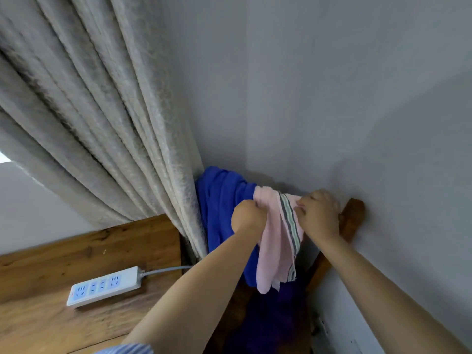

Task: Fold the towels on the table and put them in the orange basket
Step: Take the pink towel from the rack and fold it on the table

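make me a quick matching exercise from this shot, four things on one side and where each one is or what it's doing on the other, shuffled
Things:
1. pink towel
2. blue towel
3. power strip
4. curtain

Places or states:
A. lying on the wooden table
B. gripped at its top by the left hand and right hand
C. hanging in folds at the left
D. draped behind the pink one, beside the curtain

Pairs: 1-B, 2-D, 3-A, 4-C

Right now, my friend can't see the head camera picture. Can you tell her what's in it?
Two hands, the left hand and right hand, grip a pink towel with a striped edge, hanging beside a blue towel. A grey curtain hangs on the left, above a wooden table with a white power strip.
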`<state>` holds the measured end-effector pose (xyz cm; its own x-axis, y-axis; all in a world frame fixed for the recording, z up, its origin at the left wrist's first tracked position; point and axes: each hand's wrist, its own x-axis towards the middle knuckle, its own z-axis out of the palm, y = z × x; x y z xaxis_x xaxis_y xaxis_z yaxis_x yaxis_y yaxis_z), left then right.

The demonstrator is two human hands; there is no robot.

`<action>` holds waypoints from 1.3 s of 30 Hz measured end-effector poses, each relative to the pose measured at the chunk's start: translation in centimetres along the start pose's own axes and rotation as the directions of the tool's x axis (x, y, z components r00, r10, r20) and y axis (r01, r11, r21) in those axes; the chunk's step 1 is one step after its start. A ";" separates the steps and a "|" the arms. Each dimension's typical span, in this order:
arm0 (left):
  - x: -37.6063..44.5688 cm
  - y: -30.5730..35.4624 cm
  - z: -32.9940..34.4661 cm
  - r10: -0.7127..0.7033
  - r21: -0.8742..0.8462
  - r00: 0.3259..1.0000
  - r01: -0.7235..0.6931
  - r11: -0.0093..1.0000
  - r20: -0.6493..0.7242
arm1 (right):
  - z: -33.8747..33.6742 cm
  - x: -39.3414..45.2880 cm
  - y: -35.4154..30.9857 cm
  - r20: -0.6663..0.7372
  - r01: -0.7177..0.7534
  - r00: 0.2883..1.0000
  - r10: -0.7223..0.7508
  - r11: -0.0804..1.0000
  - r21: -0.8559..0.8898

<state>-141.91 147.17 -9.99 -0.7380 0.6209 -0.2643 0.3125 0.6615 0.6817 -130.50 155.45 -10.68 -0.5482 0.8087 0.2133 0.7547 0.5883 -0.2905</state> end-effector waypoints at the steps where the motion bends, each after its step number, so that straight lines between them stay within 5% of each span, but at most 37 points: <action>1: 0.2 -0.1 0.3 -0.017 -0.007 1.000 0.017 1.000 -0.017 | 0.2 -0.2 0.1 -0.026 0.020 0.999 -0.019 1.000 0.017; 14: 0.2 0.2 0.2 0.028 -0.020 0.999 -0.029 0.999 -0.039 | 0.0 0.3 1.1 -0.002 0.000 1.000 0.000 0.984 0.176; 23: -4.9 1.4 -3.3 0.217 -0.161 0.975 -0.222 0.962 -0.048 | -5.1 -3.2 0.3 -0.160 -0.045 0.979 0.127 0.898 0.437; 32: -15.2 -3.8 -12.6 0.336 -0.149 0.899 -0.387 0.910 -0.281 | -10.5 -11.6 -9.2 -0.313 0.167 0.949 0.032 0.793 0.586; 39: -27.5 -15.6 -23.3 0.240 -0.133 0.830 -0.349 0.928 -0.504 | -12.1 -22.4 -21.3 -0.288 0.302 0.949 -0.129 0.639 0.707</action>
<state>-140.41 109.99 2.52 -0.8388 0.4620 0.2881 0.4677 0.3406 0.8156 -129.95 124.75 2.06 -0.5136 0.6908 0.5089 0.0623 0.6216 -0.7809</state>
